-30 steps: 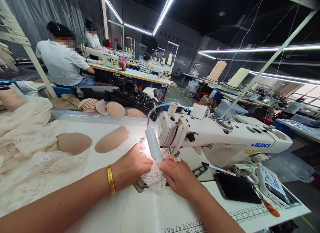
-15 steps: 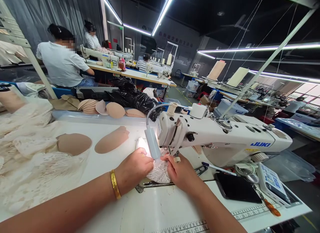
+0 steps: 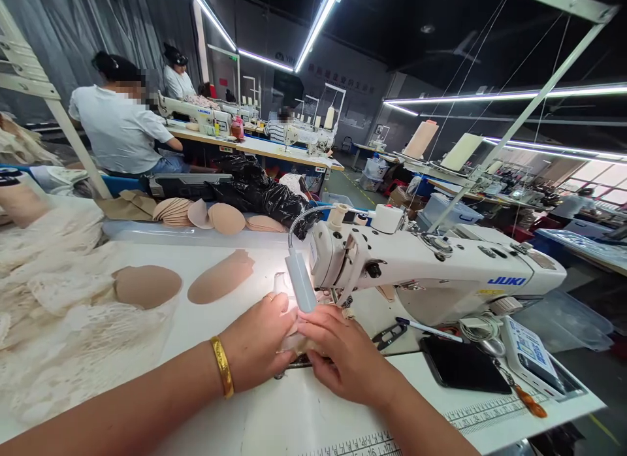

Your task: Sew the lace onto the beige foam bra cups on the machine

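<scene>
My left hand (image 3: 257, 338) and my right hand (image 3: 343, 355) meet on a small piece of white lace fabric (image 3: 294, 342) lying on the table in front of the needle of a white JUKI sewing machine (image 3: 431, 273). Both hands are closed on the piece, fingers pressed together over it, and most of it is hidden under them. A gold bangle (image 3: 222, 375) sits on my left wrist. The machine's small lamp (image 3: 300, 281) hangs just above my fingers.
Two beige foam cups (image 3: 147, 286) lie left of the machine beside a heap of cream lace (image 3: 53, 312). More cups (image 3: 196, 211) are stacked behind. A black phone (image 3: 463, 364), a pen and a control panel (image 3: 531, 351) lie at the right. Other people sew at the back.
My hands have drawn together over the lace piece and now cover most of it. The right hand moved left and nearer to me. The view shifted slightly.
</scene>
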Available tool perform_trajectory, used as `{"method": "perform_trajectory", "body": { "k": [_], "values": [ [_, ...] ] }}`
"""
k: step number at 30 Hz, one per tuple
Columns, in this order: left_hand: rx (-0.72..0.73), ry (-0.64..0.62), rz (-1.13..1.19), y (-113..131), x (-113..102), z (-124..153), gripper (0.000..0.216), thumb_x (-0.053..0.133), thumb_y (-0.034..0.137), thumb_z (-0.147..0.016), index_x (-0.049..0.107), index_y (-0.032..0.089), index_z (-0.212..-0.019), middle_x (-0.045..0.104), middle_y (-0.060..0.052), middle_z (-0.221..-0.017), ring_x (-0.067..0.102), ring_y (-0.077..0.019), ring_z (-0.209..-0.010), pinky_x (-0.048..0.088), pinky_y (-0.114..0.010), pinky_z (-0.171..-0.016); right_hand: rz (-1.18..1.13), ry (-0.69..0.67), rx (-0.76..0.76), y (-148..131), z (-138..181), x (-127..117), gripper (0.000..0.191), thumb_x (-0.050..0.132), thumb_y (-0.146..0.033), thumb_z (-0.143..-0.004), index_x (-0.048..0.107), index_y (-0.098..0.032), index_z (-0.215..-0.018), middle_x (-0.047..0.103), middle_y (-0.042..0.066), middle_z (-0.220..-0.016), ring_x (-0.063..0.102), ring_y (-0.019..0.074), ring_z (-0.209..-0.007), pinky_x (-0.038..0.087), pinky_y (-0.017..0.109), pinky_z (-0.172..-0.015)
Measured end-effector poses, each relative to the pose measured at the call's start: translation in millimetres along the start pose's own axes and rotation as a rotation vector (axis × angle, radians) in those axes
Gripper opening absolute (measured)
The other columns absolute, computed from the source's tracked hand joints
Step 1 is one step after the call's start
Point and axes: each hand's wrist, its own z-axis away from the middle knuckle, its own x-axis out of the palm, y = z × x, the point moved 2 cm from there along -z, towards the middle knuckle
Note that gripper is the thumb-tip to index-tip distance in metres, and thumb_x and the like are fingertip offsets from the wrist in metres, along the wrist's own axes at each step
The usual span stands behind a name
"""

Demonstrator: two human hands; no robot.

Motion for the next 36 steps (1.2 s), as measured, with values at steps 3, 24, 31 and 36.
{"method": "perform_trajectory", "body": {
  "k": [3, 24, 31, 36],
  "values": [
    [0.15, -0.051, 0.132, 6.2, -4.6, 4.5, 0.032, 0.07, 0.016, -0.076, 0.066, 0.023, -0.107, 0.068, -0.004, -0.106, 0.063, -0.0242, -0.093, 0.05, -0.033, -0.078, 0.048, -0.064, 0.023, 1.4, 0.6, 7.5, 0.042, 0.057, -0.008, -0.093, 0.055, -0.023, -0.132, 0.072, 0.008, -0.125, 0.065, 0.026, -0.113, 0.054, 0.037, -0.086],
    [0.351, 0.251, -0.095, -13.7, 18.7, 0.1, 0.031, 0.049, -0.009, -0.074, 0.058, 0.02, -0.081, 0.064, 0.005, -0.079, 0.057, -0.0162, -0.068, 0.027, -0.045, -0.094, 0.231, -0.202, 0.233, 35.2, 20.2, 22.2, 0.046, 0.051, 0.001, -0.092, 0.066, -0.022, -0.129, 0.075, 0.004, -0.134, 0.068, 0.0271, -0.116, 0.051, 0.045, -0.1],
    [0.333, 0.209, -0.103, -13.7, 15.4, -2.2, 0.029, 0.051, -0.01, -0.07, 0.053, 0.018, -0.074, 0.063, 0.004, -0.076, 0.06, -0.0175, -0.069, 0.031, -0.048, -0.097, 0.253, -0.238, 0.235, 37.8, 19.6, 23.3, 0.054, 0.049, 0.001, -0.091, 0.064, -0.021, -0.138, 0.072, 0.008, -0.139, 0.067, 0.028, -0.119, 0.052, 0.047, -0.104],
    [0.313, 0.202, -0.118, -13.9, 15.6, -3.9, 0.028, 0.053, -0.009, -0.073, 0.055, 0.019, -0.076, 0.066, 0.003, -0.079, 0.062, -0.018, -0.069, 0.035, -0.05, -0.098, 0.286, -0.236, 0.228, 37.7, 16.7, 23.3, 0.063, 0.053, 0.001, -0.088, 0.062, -0.027, -0.144, 0.073, 0.008, -0.136, 0.068, 0.0272, -0.118, 0.053, 0.044, -0.102]
  ]
}}
